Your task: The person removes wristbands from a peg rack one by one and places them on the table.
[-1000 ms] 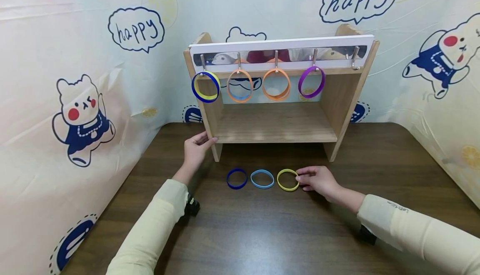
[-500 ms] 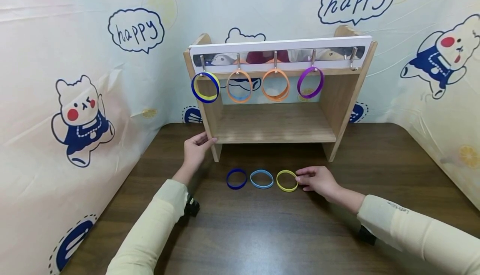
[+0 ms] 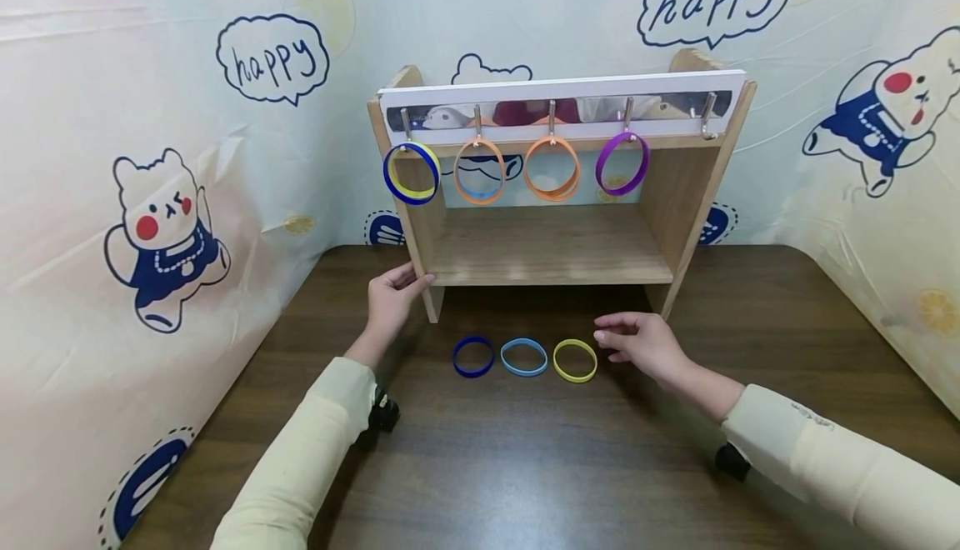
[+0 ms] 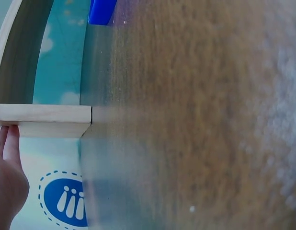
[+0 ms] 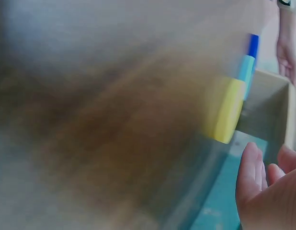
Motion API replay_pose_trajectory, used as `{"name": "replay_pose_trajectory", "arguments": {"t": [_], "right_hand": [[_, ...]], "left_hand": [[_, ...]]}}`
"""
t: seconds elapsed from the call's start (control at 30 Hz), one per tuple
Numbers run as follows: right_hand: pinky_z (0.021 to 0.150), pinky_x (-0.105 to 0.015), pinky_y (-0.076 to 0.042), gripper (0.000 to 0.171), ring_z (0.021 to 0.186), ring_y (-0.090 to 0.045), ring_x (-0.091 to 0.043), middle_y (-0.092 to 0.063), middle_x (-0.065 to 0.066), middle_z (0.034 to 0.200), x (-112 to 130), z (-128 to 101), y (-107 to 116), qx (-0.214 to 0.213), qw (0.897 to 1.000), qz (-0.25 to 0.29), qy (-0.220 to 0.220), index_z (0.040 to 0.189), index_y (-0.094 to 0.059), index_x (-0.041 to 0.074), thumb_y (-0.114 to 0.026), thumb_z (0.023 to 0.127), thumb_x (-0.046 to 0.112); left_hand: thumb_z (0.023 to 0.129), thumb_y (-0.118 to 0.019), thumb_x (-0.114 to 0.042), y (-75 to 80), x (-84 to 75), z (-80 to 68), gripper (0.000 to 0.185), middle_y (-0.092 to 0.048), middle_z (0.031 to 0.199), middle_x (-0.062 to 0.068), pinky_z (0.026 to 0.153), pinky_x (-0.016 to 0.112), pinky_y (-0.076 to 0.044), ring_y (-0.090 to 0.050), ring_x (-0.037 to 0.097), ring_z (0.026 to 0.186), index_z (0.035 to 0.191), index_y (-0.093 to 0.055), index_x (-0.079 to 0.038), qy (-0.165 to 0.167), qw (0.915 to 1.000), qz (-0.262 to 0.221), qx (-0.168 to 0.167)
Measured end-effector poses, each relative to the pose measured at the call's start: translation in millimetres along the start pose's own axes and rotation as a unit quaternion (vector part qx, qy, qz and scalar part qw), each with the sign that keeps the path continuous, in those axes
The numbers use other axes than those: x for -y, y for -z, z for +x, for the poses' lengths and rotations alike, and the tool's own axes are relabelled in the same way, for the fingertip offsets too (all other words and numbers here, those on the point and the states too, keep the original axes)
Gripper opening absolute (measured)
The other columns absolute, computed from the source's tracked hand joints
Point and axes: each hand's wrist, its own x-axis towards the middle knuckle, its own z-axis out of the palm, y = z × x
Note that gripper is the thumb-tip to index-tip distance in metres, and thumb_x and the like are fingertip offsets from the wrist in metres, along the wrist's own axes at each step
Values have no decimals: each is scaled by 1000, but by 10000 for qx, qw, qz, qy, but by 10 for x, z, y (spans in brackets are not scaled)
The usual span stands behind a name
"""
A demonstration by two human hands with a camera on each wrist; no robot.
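Three rings lie in a row on the dark wooden table: a dark blue ring, a light blue ring and a yellow ring. My right hand hovers just right of the yellow ring with relaxed fingers, holding nothing. The yellow ring shows blurred in the right wrist view, beside my fingers. My left hand rests on the front left corner of the wooden rack. In the left wrist view its fingers touch the rack's edge.
The rack's top rail carries hooks with a blue-and-yellow ring, two orange rings and a purple ring; the rightmost hook is bare. Cartoon-printed sheets wall in the table on three sides.
My right hand has let go of the yellow ring and lifted slightly up and away from it. The left hand has stayed on the rack.
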Motion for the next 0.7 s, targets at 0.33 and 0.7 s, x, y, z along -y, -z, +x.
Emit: {"name": "replay_pose_trajectory", "arguments": {"t": [0.33, 0.7], "right_hand": [[74, -33, -58, 37, 86, -67, -9, -66, -21, 112, 322, 128, 138, -330, 9979, 217, 517, 123, -60, -10, -68, 92, 9], [74, -32, -56, 36, 87, -69, -14, -69, -7, 100, 759, 202, 334, -857, 9870, 640, 1198, 122, -62, -6, -70, 91, 12]], "left_hand": [[84, -77, -5, 2, 7, 14, 35, -67, 110, 24, 79, 23, -54, -66, 13, 94, 115, -67, 8, -15, 10000, -16, -2], [84, -77, -6, 3, 32, 14, 36, -67, 109, 23, 78, 23, -55, -66, 9, 91, 116, -67, 7, -36, 10000, 31, -11]]}}
